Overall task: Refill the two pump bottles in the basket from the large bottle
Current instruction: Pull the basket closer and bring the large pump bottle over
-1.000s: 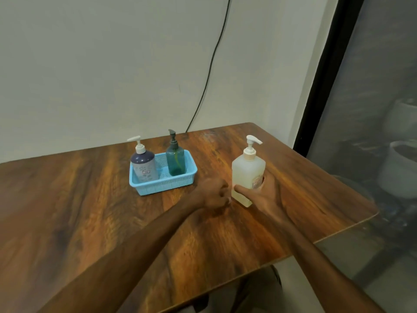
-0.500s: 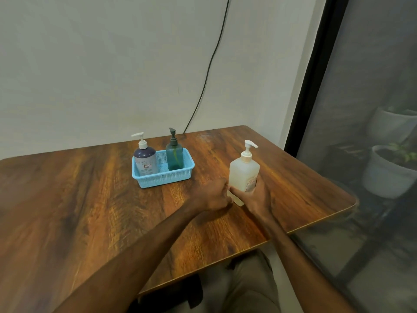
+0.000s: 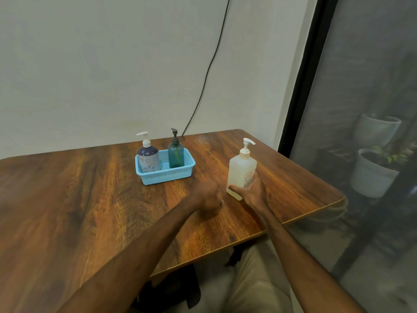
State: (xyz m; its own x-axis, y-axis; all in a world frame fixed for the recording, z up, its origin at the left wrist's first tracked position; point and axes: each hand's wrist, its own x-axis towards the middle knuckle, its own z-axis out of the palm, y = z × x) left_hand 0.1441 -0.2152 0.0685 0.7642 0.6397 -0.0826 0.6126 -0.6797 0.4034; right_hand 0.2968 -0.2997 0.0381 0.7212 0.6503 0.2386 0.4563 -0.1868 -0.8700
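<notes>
Wooden table (image 3: 67,199), wall cable (image 3: 208,68) behind blue basket (image 3: 167,177)

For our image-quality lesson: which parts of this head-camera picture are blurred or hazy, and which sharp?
Head view: the left hand is smeared by motion blur; the right hand, gripping the large translucent white pump bottle, is sharper; the blue plastic basket is crisp; the white plant pot behind the screen looks dim and hazy.

Light blue mesh basket (image 3: 165,175), purple spotted bottle (image 3: 148,160), teal bottle (image 3: 176,155), milky large bottle (image 3: 241,170), brown wood-grain table (image 3: 67,199)
</notes>
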